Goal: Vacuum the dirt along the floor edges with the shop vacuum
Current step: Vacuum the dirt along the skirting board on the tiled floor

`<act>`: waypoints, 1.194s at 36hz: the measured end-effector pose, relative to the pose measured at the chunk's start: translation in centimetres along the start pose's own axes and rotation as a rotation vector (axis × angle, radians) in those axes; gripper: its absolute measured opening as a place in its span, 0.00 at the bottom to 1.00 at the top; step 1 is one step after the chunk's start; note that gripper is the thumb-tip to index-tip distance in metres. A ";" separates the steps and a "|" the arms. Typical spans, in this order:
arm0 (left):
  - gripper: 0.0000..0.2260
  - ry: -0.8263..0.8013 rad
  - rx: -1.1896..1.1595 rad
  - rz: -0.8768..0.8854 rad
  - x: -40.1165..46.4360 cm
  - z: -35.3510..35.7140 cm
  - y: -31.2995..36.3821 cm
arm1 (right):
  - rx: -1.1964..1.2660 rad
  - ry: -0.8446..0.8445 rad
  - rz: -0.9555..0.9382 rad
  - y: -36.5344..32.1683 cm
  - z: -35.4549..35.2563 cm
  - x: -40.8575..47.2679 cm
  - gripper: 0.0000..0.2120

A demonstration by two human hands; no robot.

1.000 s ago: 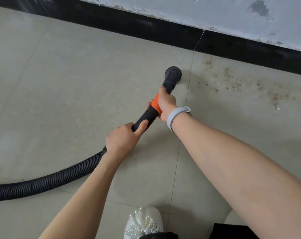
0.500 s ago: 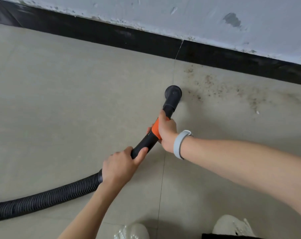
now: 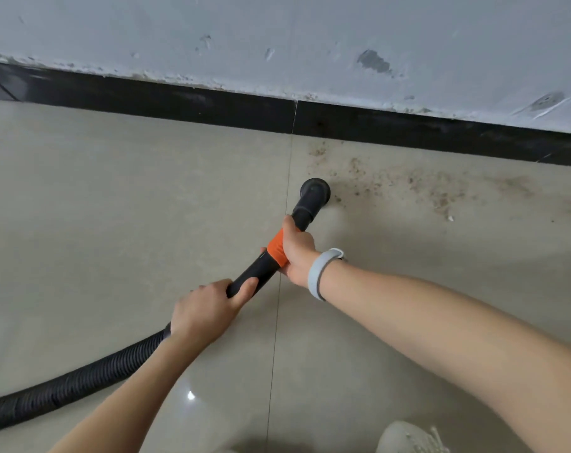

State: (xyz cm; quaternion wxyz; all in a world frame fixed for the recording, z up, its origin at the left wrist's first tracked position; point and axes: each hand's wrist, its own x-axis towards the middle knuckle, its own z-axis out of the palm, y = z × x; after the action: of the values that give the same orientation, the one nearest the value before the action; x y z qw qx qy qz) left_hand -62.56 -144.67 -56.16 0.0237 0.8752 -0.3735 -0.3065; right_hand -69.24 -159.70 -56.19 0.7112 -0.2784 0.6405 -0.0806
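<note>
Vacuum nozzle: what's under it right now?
The nozzle sits on beige floor tile at the left edge of the dirt patch. Whatever lies directly beneath its round head is covered.

hands: left (image 3: 205, 310), right (image 3: 297, 251) grip vacuum wand (image 3: 261, 268) | nozzle (image 3: 314, 191) at dirt (image 3: 408, 184) | baseboard (image 3: 179, 103) beyond

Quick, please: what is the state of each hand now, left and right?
Left hand: closed, gripping the black wand near the hose.
Right hand: closed, gripping the wand at its orange band.
</note>
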 end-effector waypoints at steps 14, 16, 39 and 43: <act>0.28 -0.047 0.024 -0.016 5.4 -3.7 5.5 | 0.270 -0.069 0.010 -3.4 -0.7 2.5 0.24; 0.28 -0.030 0.042 -0.015 5.8 -3.9 6.2 | 0.270 -0.077 0.014 -3.8 -0.8 3.0 0.20; 0.25 -0.006 0.080 -0.060 3.5 -4.8 4.6 | 0.051 -0.114 -0.004 -5.2 1.1 1.0 0.21; 0.25 -0.038 0.075 -0.034 2.6 -4.8 5.3 | 0.078 -0.106 0.047 -5.3 0.0 0.6 0.22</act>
State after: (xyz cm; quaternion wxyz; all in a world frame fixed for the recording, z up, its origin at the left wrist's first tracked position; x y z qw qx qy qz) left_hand -61.91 -151.11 -52.12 -0.0215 0.8758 -0.3703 -0.3089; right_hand -67.82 -164.39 -54.10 0.7562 -0.2391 0.6046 -0.0739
